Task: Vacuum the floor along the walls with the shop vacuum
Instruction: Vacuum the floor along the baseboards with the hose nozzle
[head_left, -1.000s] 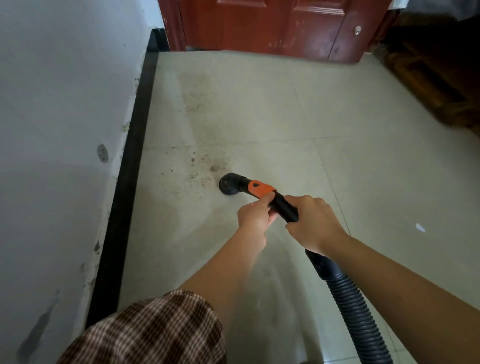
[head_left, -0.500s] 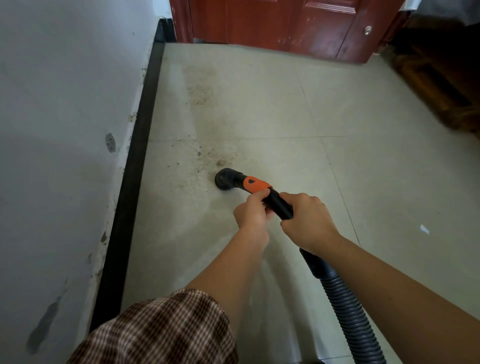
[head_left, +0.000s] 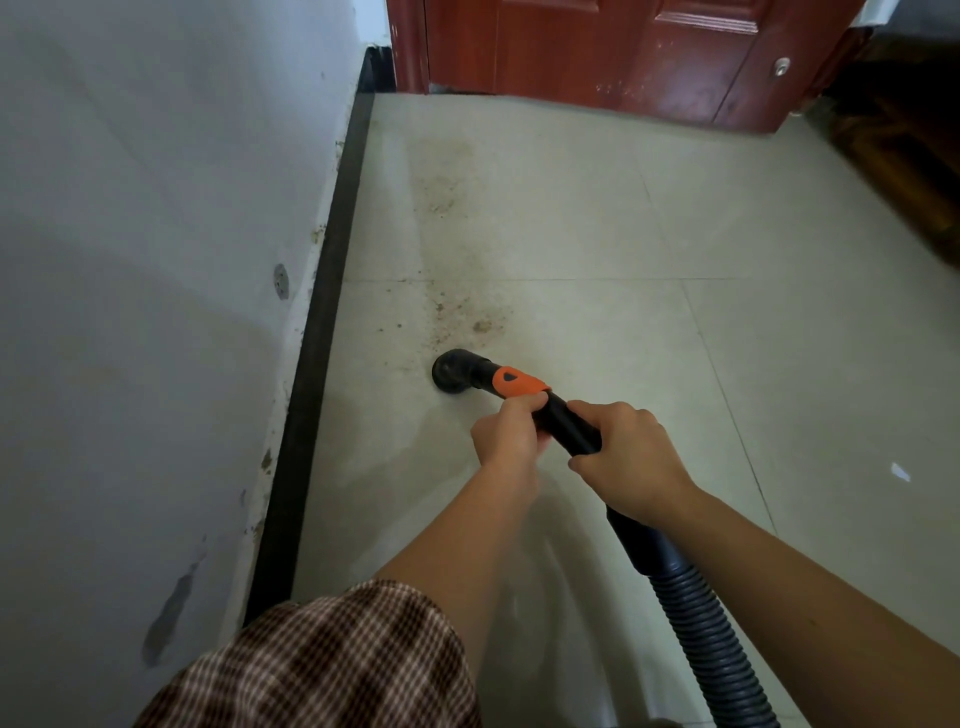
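The black vacuum nozzle (head_left: 453, 375) rests on the pale tile floor, joined to a black tube with an orange collar (head_left: 517, 383) and a ribbed black hose (head_left: 711, 649) running to the bottom right. My left hand (head_left: 506, 434) grips the tube just behind the orange collar. My right hand (head_left: 626, 457) grips it a little further back. A patch of brown dirt (head_left: 470, 312) lies just beyond the nozzle, with a fainter streak (head_left: 441, 192) further up. The black baseboard (head_left: 322, 338) runs along the white wall (head_left: 145, 260) on the left.
A red-brown door (head_left: 613, 52) closes the far end. Dark wooden furniture (head_left: 904, 145) stands at the right. A small white scrap (head_left: 900, 472) lies on the tiles at the right. The vacuum's body is out of view.
The nozzle has slid forward along the floor towards the dirt patch, and the view has moved forward with it. Both hands keep the same grip.
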